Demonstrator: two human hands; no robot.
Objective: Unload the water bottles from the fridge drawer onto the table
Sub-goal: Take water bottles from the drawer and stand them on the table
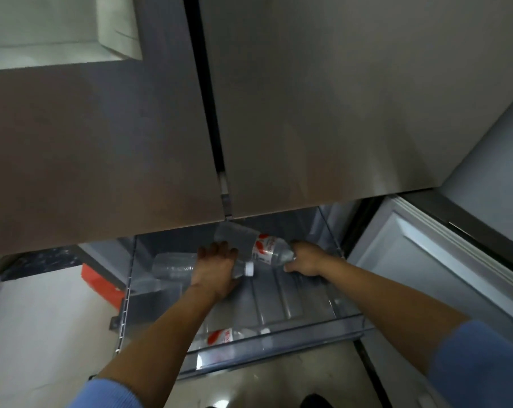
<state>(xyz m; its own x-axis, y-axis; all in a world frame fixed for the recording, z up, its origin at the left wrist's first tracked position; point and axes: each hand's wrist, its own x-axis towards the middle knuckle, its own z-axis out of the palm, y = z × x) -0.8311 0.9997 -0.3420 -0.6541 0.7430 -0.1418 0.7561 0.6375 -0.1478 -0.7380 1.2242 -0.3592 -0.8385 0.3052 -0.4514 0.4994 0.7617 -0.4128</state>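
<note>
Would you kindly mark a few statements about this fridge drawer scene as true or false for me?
1. The right hand grips a red-labelled bottle. True.
2. The left hand is empty. False: it grips a clear bottle near its white cap.
3. The upper fridge doors stand open. False: they are shut.
4. A third bottle lies at the front of the drawer. True.

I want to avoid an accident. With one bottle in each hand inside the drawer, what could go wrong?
The right hand grips the red-label bottle near one end and might slip. Lifted, it may hit the fridge door just above. The clear bottle in the left hand could knock against it.
</note>
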